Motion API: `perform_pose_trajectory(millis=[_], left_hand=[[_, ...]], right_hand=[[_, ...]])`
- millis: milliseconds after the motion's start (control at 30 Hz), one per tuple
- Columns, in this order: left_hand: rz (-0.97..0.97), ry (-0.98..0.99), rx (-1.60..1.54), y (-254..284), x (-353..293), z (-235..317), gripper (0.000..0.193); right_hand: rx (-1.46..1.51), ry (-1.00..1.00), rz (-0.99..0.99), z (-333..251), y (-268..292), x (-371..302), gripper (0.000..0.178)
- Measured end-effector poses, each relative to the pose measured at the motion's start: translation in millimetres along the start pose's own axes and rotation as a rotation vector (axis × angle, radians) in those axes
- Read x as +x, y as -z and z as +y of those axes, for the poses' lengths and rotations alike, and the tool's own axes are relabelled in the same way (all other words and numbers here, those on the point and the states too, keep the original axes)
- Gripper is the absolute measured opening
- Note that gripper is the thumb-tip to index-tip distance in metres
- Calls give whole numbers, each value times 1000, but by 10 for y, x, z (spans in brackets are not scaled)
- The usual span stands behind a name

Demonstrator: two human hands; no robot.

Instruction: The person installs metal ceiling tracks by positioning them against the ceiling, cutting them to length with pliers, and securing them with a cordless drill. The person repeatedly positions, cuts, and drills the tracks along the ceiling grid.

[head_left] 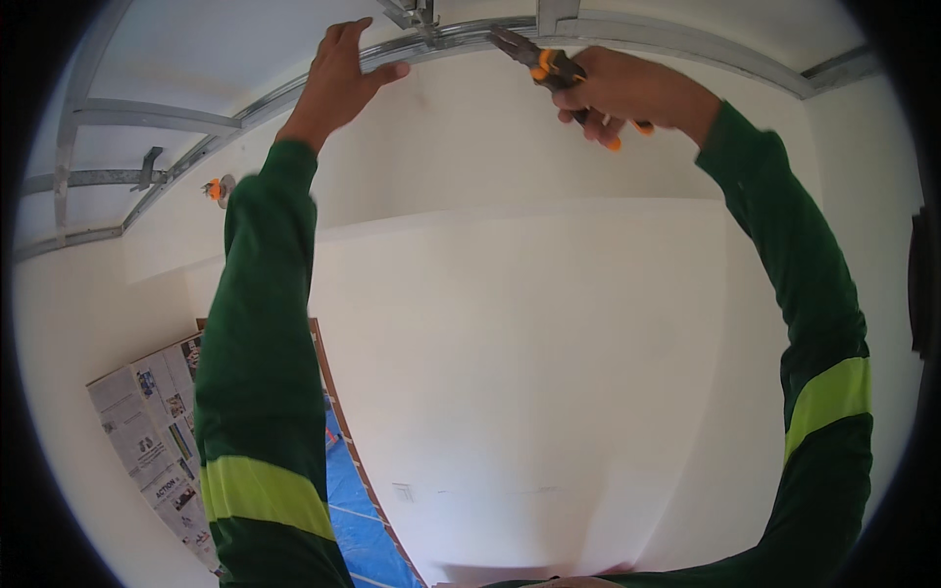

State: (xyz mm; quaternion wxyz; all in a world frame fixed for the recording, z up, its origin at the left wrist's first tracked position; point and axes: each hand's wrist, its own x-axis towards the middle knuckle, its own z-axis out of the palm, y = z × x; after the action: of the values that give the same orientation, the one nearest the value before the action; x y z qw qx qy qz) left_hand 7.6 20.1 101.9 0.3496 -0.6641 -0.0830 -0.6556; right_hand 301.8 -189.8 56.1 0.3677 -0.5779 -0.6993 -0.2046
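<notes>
Grey metal rail, shiny, ridged, bowed by lens along top of off-white wall. Wall matte, smooth, w/ long horiz. step below rail. Above rail: pale flat ceiling panels btwn straight metal struts; angular metal bracket right at rail. Pliers at rail's mid-stretch, just under it: dark metal nose, blk/orange moulded handles. Green knit-look sleeves w/ lime bands, both rising toward rail.

R grip: curled round pliers' handles, below rail; pliers' jaws slightly parted, contact w/ rail can't tell. L grip: nothing held, thumb well apart from fingers, rail passing behind in view; touching or not, can't tell.

Edges: rail's lower lip running across btwn L thumb and pliers' nose, w/ a gap there; wide span of wall below rail, btwn forearms. Below rail's L end: round wall fitting w/ orange bits; much lower, newspaper-type sheets, brown frame, crinkly blue sheeting. Well below rail, far R: dark obj., partly cut off, kind unclear.
</notes>
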Motion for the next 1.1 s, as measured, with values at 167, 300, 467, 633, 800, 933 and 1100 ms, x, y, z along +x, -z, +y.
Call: perform_pose_trajectory(millis=[167,300,467,633,800,933,1100], left_hand=[[-279,93,-108,-501,318,-178,97],[-133,82,-59,-756,231,-167,99],[-67,112,-199,-827,134,-177,96],[12,99,-182,-840,124,-124,97],[144,167,-84,-965,117,10,96],[174,197,-101,-1004,139,27,95],[208,216,-81,-1026,164,17,94]], right_hand=[[-120,-21,-90,-305,164,472,55],[-346,-82,-157,-532,294,718,33],[-246,-31,-136,-630,140,883,30],[-356,-25,-58,-649,104,904,35],[-508,175,82,-504,22,951,42],[-488,143,114,-515,3,931,43],[-454,76,5,-656,118,740,40]])
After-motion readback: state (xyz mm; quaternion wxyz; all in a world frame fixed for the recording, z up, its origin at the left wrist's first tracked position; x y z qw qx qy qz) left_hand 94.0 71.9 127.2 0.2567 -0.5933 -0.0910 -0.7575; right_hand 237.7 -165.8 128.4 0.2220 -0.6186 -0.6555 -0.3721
